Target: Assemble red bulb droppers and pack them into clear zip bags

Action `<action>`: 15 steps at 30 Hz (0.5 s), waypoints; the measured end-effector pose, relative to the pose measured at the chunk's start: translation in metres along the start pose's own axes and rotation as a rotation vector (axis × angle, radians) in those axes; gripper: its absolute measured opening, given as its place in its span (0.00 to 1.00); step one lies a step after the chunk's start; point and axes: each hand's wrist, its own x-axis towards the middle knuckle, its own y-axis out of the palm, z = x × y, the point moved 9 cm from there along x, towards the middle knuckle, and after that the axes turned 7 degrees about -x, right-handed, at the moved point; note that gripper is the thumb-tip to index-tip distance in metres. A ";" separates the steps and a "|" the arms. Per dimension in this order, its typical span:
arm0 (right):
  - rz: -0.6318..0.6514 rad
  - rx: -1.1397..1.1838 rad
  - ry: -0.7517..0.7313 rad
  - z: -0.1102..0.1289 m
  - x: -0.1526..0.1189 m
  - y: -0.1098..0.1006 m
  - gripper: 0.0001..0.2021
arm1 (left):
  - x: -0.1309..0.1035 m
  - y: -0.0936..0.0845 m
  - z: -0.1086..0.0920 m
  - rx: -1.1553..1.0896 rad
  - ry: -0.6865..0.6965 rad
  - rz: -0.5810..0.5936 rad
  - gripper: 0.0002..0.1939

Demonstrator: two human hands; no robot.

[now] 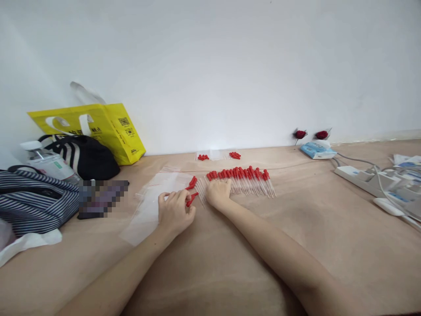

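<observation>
Head view: two bare forearms reach in from below over a brown surface [207,263]; pale wall [210,74] behind.
Left hand [176,213]: on the right part of the clear plastic bags [149,204]; fingers curled, grip narrow. One red piece [191,199] right at the fingers; held or only touched, cannot tell.
Right hand [217,194]: over the left end of the stick row, fingers bent down. Grip hidden behind the hand; cannot tell if it has a stick.
Stick row [250,175]: thin pale sticks side by side, red heads toward the wall, running right from the right hand.
Red cluster [192,182]: a few pieces just beyond the left hand.
By the wall: two small red bunches [203,157], apart.
Left side: yellow bag [130,136], black bag [95,158], bottle [54,164], striped pouch [36,199], blurred-out dark object [105,199].
Right side: two dark red flowers [300,134], blue tissue pack [317,150], power strip [358,181] with cables.
</observation>
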 end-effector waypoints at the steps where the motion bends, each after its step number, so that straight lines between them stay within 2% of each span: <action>1: -0.008 0.000 -0.003 -0.001 -0.002 -0.002 0.12 | -0.001 0.001 -0.003 -0.047 0.023 0.002 0.06; 3: -0.038 0.004 -0.019 -0.009 -0.007 -0.008 0.12 | -0.004 0.006 -0.011 -0.162 0.083 0.036 0.07; 6: -0.092 0.015 -0.087 -0.033 -0.020 -0.017 0.12 | -0.012 0.016 -0.024 -0.319 0.185 0.124 0.07; 8: -0.122 0.041 -0.225 -0.050 -0.033 -0.021 0.10 | -0.017 0.020 -0.032 -0.380 0.234 0.171 0.06; 12: -0.206 0.077 -0.463 -0.090 -0.068 -0.024 0.09 | -0.022 0.026 -0.042 -0.389 0.245 0.221 0.07; 15: -0.228 0.085 -0.528 -0.112 -0.086 -0.022 0.10 | -0.022 0.030 -0.047 -0.383 0.243 0.255 0.09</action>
